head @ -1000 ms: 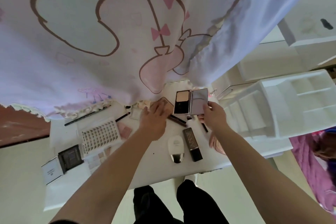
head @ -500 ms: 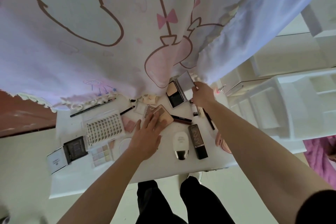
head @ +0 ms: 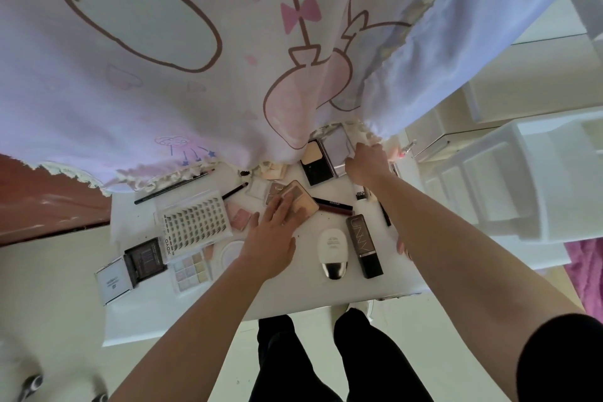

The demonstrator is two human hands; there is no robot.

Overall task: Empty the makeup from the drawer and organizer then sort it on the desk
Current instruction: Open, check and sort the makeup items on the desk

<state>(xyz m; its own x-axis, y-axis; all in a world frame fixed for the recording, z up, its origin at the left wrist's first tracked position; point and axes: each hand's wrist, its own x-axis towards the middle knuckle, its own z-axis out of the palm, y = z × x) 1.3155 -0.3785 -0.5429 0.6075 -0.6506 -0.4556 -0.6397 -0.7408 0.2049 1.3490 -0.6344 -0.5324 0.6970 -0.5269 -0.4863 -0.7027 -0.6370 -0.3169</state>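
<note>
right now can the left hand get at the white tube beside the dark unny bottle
Probably yes. The left hand lies flat on the tan palette, and the white tube lies uncovered just to its right with bare desk between.

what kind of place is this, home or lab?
Probably a home bedroom or dorm corner: a white desk strewn with makeup like the open compact and lash tray, a cartoon-print curtain hanging over it, a white organizer alongside.

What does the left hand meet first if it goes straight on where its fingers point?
The left hand has its fingers on the tan palette. Past that, probably the open black compact that the right hand holds; depth is unclear.
</note>
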